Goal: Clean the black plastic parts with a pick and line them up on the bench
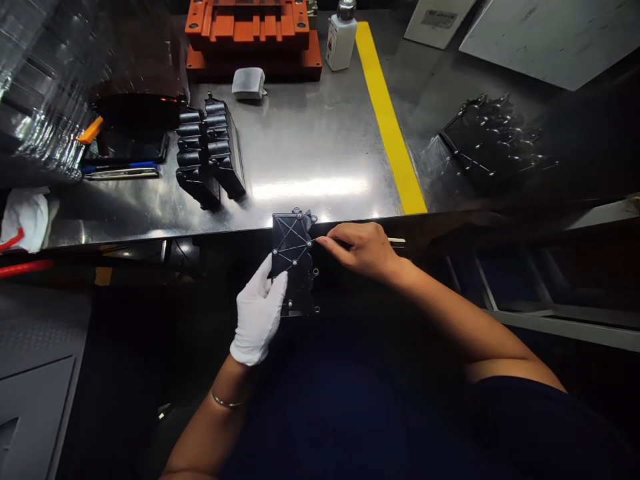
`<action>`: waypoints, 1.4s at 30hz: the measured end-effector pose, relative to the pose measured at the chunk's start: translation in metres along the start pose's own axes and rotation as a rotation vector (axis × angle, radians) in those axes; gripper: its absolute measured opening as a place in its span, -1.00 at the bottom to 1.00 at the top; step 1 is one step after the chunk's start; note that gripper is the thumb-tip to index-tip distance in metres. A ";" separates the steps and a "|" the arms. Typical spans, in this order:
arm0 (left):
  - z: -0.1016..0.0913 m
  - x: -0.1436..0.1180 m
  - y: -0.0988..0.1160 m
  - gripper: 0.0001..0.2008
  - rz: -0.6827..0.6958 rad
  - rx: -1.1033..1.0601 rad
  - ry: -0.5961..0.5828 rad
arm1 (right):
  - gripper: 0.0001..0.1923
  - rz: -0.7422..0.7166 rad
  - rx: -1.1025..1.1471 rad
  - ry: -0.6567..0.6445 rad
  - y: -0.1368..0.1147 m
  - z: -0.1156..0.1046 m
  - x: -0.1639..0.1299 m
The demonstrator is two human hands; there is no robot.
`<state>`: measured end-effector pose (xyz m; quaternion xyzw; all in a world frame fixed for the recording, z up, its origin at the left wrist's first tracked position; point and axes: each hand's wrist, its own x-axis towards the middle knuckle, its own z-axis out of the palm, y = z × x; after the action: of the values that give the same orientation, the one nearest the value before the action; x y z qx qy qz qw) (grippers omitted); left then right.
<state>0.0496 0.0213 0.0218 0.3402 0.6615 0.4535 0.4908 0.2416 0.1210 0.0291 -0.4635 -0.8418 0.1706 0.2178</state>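
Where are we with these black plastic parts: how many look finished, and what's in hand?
Possibly done: two black parts stand together on the steel table. In hand: the gloved left hand holds a flat ribbed black plate; the bare right hand works a thin tool at its edge. Possibly left: another plate beyond the yellow stripe.

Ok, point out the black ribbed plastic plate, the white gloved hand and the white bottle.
black ribbed plastic plate [293, 250]: head view, ribbed face.
white gloved left hand [257, 317]: head view, back.
white bottle [341, 41]: head view, body.

A shiny steel workbench [310, 160] catches a bright glare, a yellow stripe [390, 120] runs across it, dark shadow below its edge
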 end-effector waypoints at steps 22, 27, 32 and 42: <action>0.005 0.000 -0.003 -0.38 0.021 -0.052 0.012 | -0.62 0.173 0.013 0.048 -0.029 0.009 -0.021; -0.024 -0.005 0.006 -0.40 -0.080 -0.011 -0.283 | -0.68 0.297 0.363 0.151 -0.012 -0.017 -0.011; -0.063 0.000 0.014 -0.53 -0.148 0.083 -0.531 | -0.61 0.383 0.809 -0.547 -0.003 -0.015 -0.015; -0.044 0.000 -0.055 -0.88 -0.423 -0.729 -0.305 | -0.56 0.519 1.072 -0.171 -0.019 0.034 -0.037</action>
<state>0.0075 -0.0094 -0.0248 0.0654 0.4336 0.4913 0.7526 0.2282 0.0764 0.0019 -0.4640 -0.5125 0.6555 0.3038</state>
